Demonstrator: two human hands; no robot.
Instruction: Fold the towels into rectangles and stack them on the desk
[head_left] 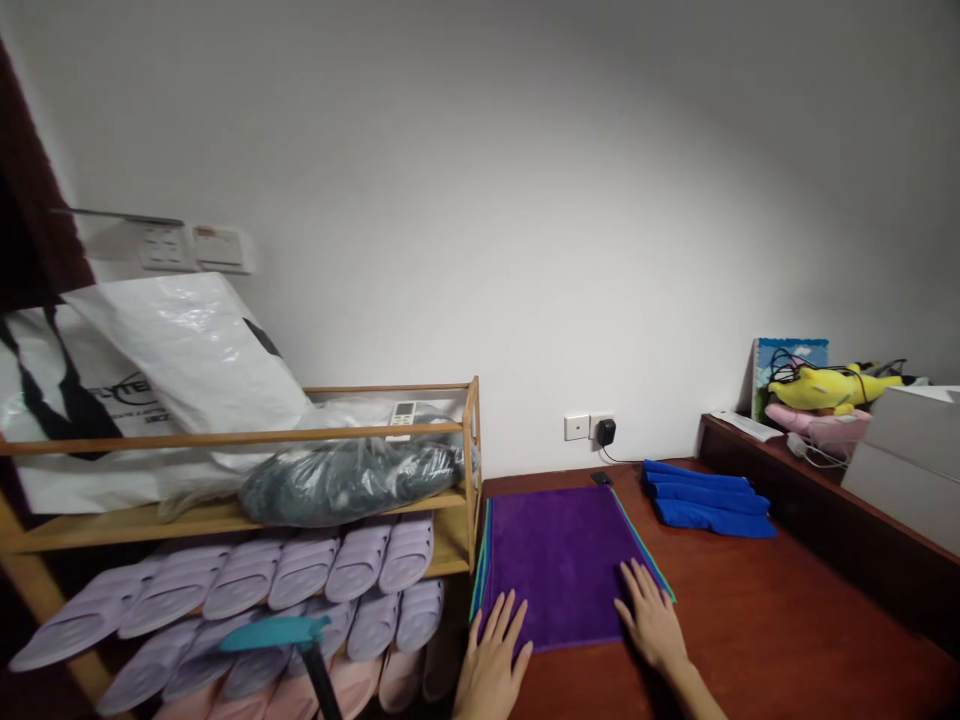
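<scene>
The purple cloth [559, 570] lies smoothed; your left hand [493, 665] and right hand [654, 625] rest open on it, gripping nothing. The blue cloth [701, 500] near the table's [787, 620] back edge lies unsmoothed.

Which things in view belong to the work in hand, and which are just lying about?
Seemingly in use: purple cloth, left hand and right hand at its edges; green-blue layers beneath; possibly blue cloth.

Apparently lying about: lilac slippers; white bags; remote control; yellow plush toy; black plug.
</scene>
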